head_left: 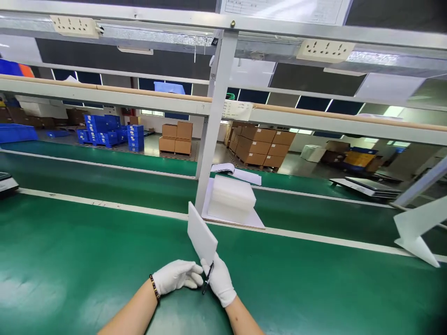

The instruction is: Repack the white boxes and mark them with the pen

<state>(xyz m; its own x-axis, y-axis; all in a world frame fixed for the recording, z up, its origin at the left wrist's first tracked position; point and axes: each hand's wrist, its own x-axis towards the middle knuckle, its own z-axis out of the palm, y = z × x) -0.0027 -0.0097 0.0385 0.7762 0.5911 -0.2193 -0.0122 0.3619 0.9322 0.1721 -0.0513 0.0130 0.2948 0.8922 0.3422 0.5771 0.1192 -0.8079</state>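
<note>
1. Nearest: 2 gloved hands meet low centre over the green table. Left hand w/ 1 beaded bracelet on the wrist, fingers curled narrow, tips touching the lower edge of the white sheet. Right hand fingers closed on the sheet's bottom corner; 1 thin dark pen-like item runs along that hand, can't tell exactly how it's gripped.
2. White sheet: 1 piece, held tilted up off the table, leaning away and left, just in front of the upright post.
3. Just beyond, past the pale strip edging the table: 1 stack of white foam pads sitting on 1 flat board, right of the post base.
4. Behind the stack: 1 open booklet lying flat.
5. Right edge: 1 white angular piece, partly cut off by the frame.
6. Left edge: 1 dark flat item, mostly out of view.
7. Overhead rail: 2 power strips, one left, one right; 1 paper notice at top.
8. Far back on the floor: 2 groups of brown cartons, 1 cluster of blue bins; single counts too small to tell.
</note>
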